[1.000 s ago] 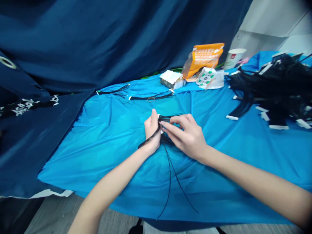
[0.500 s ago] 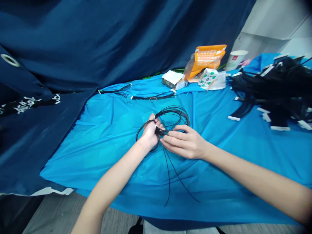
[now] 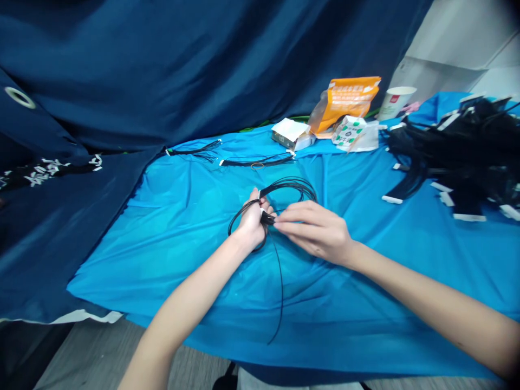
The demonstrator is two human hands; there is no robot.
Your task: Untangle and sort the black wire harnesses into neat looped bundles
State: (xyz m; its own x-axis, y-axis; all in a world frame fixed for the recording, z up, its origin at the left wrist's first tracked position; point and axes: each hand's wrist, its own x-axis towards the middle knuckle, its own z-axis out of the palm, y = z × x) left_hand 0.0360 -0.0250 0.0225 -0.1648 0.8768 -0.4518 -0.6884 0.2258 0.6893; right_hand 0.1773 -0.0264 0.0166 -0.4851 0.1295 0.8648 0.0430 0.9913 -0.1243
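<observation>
A looped bundle of thin black wires [image 3: 290, 182] with white connectors at its ends is held above the blue cloth. My left hand [image 3: 252, 219] is closed around it, near the two white connectors. My right hand [image 3: 314, 230] pinches black wires close to the lower connector, fingertips together and partly hiding what they grip. A smaller loop of wire hangs around the left hand. One loose wire [image 3: 281, 287] dangles below the hands toward the front of the table.
Two wire bundles [image 3: 255, 161] [image 3: 193, 149] lie at the back, one with a rubber band by it. A small box [image 3: 290, 134], an orange pouch [image 3: 349, 103], a white-green packet [image 3: 350, 132] and a paper cup [image 3: 396, 103] stand behind. A heap of black cables [image 3: 459, 151] fills the right.
My right hand has closed into a pinch on the wires near the lower connector. Two loose wires dangled before; now one does. My left hand keeps its hold.
</observation>
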